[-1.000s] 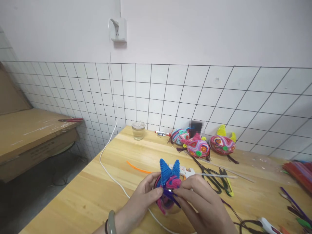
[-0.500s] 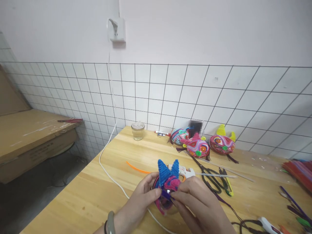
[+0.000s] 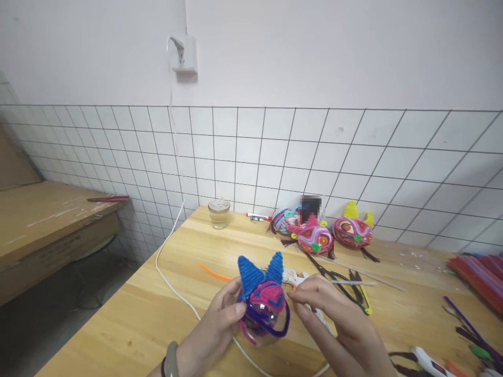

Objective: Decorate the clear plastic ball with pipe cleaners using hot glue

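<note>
A round clear plastic dome wrapped in pink and purple pipe cleaners, topped with two pointed blue pipe-cleaner ears, sits low in the middle of the view, held just above the near edge of the light wooden desk. A purple pipe cleaner loops across its front and lower side. The left hand cups the dome from the left, thumb pressed on its front and fingers curled behind it. The right hand closes on the right side, fingertips pinched at the end of the purple loop beside the dome.

Just behind the dome lie an orange pipe cleaner and a white glue gun, partly hidden by the hands. A white cable runs from a wall socket down across the desk and under the hands. To the right lie black scissors and a thin clear glue stick. Further back, against the white tiled wall, stand three finished multicoloured pipe-cleaner figures and a small glass jar. A bundle of red and purple pipe cleaners lies at the desk's right edge.
</note>
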Demonstrator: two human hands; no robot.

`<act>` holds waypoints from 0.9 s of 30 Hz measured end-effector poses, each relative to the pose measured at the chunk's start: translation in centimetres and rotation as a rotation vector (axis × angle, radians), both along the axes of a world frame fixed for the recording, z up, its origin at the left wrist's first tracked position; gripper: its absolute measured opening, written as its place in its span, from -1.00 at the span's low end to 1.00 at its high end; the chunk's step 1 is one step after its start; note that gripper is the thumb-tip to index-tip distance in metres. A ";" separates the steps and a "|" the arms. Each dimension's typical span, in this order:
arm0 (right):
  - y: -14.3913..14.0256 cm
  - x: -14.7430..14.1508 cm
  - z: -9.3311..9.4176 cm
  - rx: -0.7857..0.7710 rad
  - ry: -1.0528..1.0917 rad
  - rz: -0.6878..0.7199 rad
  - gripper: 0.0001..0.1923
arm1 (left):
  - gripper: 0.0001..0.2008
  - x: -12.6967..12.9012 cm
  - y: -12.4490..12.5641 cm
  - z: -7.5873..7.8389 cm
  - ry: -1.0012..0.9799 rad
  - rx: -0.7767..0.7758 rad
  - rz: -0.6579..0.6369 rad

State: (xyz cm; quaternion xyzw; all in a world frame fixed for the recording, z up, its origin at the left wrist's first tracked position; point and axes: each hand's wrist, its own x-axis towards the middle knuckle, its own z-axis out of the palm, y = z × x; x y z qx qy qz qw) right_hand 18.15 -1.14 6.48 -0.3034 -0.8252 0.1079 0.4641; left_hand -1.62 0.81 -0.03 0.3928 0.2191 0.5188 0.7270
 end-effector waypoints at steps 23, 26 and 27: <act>-0.2 -1.8 -1.8 0.246 -0.171 -0.011 -0.87 | -0.46 -0.1 -0.1 0.0 0.114 0.022 -0.019; -0.2 -1.7 -1.9 0.170 -0.165 -0.011 -0.88 | -0.46 -0.1 0.0 -0.3 0.121 0.051 -0.043; -0.2 -1.6 -2.0 0.136 -0.167 -0.011 -0.88 | -0.46 -0.1 0.1 -0.4 0.122 0.059 -0.056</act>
